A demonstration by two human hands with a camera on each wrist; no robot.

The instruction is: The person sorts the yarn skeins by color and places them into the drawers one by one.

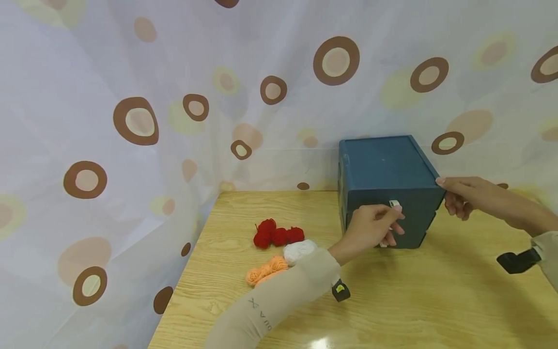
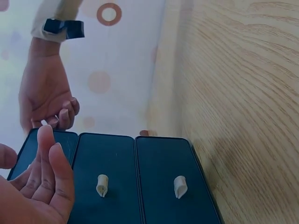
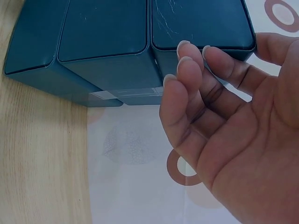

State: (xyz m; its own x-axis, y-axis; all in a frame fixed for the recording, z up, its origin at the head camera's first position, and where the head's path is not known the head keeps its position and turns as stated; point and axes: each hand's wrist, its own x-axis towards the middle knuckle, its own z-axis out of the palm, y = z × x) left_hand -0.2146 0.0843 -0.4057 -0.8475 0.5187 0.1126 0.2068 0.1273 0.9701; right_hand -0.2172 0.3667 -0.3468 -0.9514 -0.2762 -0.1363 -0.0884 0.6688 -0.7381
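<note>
Three colours of yarn balls (image 1: pixel 279 247) lie left on the wooden table (image 1: pixel 392 300). To their right, the left hand (image 1: pixel 370 230) curls at the top handle (image 1: pixel 394 203) of the blue drawer box (image 1: pixel 388 189); whether it actually pinches it, I cannot tell. A straight, level pull seems best. Farther right, the right hand (image 1: pixel 462 194) steadies the box's top corner, thumb on top, fingers loosely curled.

The left hand (image 1: pixel 374 224) reached forward from a beige-sleeved forearm (image 1: pixel 279 295), its fingers curled inward with the thumb on top. The right hand (image 1: pixel 464 194) came in from the right, arm extended, thumb stretched forward and its fingers (image 3: pixel 187 74) loosely bent beneath it.
</note>
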